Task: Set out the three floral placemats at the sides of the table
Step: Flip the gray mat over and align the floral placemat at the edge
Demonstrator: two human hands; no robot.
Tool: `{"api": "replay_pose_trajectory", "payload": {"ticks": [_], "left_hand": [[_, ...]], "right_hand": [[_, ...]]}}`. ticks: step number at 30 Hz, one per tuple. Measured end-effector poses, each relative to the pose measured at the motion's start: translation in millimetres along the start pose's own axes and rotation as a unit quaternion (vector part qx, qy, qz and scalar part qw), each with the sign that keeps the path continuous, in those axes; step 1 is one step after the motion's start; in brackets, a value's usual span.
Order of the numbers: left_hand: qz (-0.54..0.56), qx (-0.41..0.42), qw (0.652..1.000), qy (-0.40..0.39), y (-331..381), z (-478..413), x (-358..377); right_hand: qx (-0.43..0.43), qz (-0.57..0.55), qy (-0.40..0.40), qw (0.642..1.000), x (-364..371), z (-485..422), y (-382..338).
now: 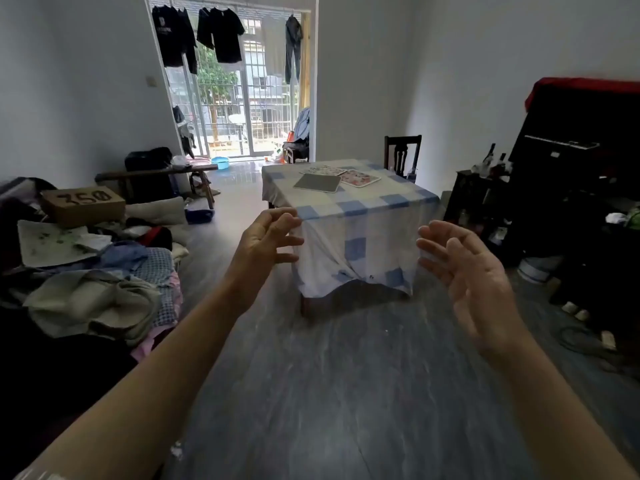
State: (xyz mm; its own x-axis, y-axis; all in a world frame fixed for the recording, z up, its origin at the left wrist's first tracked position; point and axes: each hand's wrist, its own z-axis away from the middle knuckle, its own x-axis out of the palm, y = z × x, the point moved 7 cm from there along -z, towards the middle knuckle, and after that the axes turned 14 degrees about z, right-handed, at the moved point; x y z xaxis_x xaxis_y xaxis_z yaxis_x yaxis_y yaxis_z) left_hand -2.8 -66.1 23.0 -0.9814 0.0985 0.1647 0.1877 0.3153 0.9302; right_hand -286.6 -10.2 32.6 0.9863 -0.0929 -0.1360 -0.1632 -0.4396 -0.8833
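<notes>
Above the grey floor (346, 393), well short of the table, both bare hands hung in the air with nothing in them. On the left hand (266, 242) the fingers (282, 220) were spread and loosely curled, touching nothing; it overlapped the near left corner of the tablecloth only in the line of sight. On the right hand (464, 268) the fingers (434, 249) were also spread and slightly bent, palm turned toward the left, likewise empty.

Farther off stood the tabletop (353, 199), draped in a blue-and-white checked tablecloth (360, 244) that hung low on the near side. Toward its far middle the placemats lay close together: one floral placemat (360, 177) on the right, another floral placemat (323, 169) just behind and to its left, and a plain grey-faced mat (318, 183) nearest, apparently overlapping them at the edges; whether this one was a floral mat turned face down could not be told. A dark wooden chair (402, 154) stood at the far right side of the table.

On the cluttered heap at the left sat a brown cardboard box (83, 204) printed with "350" in large dark numerals. Dark garments (221, 34) hung at the far balcony door; any printing on them was too small to read.
</notes>
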Motion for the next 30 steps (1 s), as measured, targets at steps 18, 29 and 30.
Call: {"api": "replay_pose_trajectory", "payload": {"ticks": [18, 29, 30], "left_hand": [[0.03, -0.025, 0.999, -0.011, -69, -195, -116], [-0.036, -0.085, 0.996, 0.006, -138, -314, -149], [-0.04, -0.082, 0.996, 0.002, -141, -331, -147]], "right_hand": [[0.061, 0.017, -0.011, 0.998, 115, -214, 96], [0.053, 0.007, -0.052, 0.997, 157, -338, 205], [0.051, -0.002, -0.049, 0.997, 156, -353, 216]]}}
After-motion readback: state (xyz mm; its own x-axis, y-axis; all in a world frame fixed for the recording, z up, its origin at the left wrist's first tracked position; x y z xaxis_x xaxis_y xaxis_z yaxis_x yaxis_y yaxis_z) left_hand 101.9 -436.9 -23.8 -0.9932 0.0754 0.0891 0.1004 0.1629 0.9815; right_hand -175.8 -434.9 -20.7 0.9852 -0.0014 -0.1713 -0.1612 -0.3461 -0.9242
